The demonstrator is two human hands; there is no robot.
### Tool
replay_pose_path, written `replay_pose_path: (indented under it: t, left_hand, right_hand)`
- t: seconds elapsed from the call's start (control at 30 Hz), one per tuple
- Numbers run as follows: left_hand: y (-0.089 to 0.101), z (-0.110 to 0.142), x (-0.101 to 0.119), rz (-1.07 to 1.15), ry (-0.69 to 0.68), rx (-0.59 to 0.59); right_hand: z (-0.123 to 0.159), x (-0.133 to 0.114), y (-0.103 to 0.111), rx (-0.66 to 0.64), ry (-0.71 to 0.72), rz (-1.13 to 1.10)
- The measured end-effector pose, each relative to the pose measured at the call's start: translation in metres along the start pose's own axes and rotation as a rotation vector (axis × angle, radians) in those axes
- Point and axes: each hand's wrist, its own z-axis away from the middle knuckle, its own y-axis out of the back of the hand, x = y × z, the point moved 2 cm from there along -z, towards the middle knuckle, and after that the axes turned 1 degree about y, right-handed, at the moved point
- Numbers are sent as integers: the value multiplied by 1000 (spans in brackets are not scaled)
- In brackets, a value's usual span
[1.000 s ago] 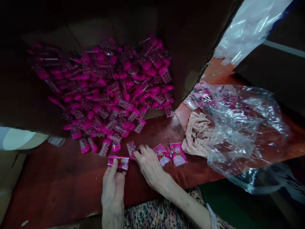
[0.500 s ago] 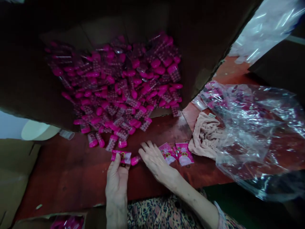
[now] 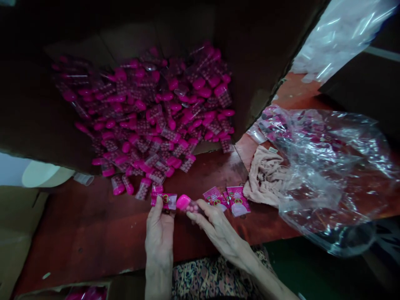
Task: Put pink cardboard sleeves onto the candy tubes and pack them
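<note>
So the left hand (image 3: 160, 225) is pinched shut on a pink printed wrapper (image 3: 168, 201), just in front of the big bottle pile (image 3: 140, 121), and the right hand (image 3: 208, 214) has its thumb and fingers closed around a pink-capped bottle (image 3: 186, 203), also in front of the pile. The crumpled cloth (image 3: 264, 175) sits right of that pile.

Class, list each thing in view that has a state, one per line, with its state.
Left hand: gripping the pink wrapper
Right hand: gripping the small bottle
Pink wrapper: held
Small bottle: held, pink end leftward
Large box: open
Bottle pile: jumbled
Cloth: crumpled
Clear bag: crumpled
</note>
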Motion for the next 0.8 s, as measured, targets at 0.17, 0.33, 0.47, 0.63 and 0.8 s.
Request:
replay_pose_path:
  t: [0.17, 0.33, 0.47, 0.63, 0.8]
  left_hand:
    - [-5, 2, -6, -22, 9, -14]
    - [-5, 0, -12, -52, 23, -46]
    - [-1, -3, -16, -79, 4, -59]
    - [-1, -3, -21, -114, 6, -88]
    - [-1, -4, -23, -156, -19, -87]
  right_hand:
    - [-4, 1, -6, -183, -173, -146]
    - [-4, 0, -2, -203, -222, -201]
    - [-10, -4, -1, -310, -285, -299]
    - [-13, 0, -5, -284, -310, -440]
    - [-11, 3, -5, -311, -339, -397]
